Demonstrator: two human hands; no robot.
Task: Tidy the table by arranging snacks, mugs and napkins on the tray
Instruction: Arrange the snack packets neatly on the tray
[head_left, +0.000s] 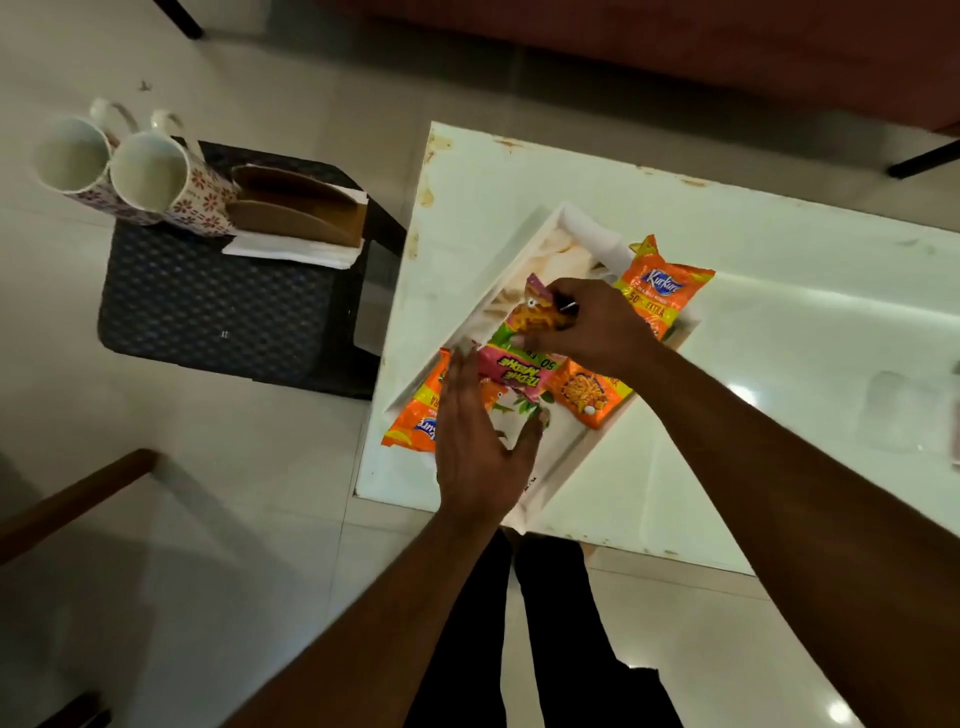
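A white tray (511, 257) sits angled on the white table (779, 312). My right hand (592, 327) grips the pink-and-green snack packet (511, 358) over the tray's middle. My left hand (480, 441) is flat and spread, its fingers resting against an orange snack packet (415, 415) that overhangs the tray's near-left rim. A second orange packet (662, 288) lies at the tray's far right corner, and a third (587, 392) lies under my right wrist. Two floral mugs (145, 176) and white napkins (291, 249) stand on a dark stool (218, 312) to the left.
A brown napkin holder (301, 208) sits on the stool beside the mugs. A wooden chair arm (72, 499) is at the lower left. My legs stand at the table's near edge. A dark chair leg (919, 161) shows at the far right.
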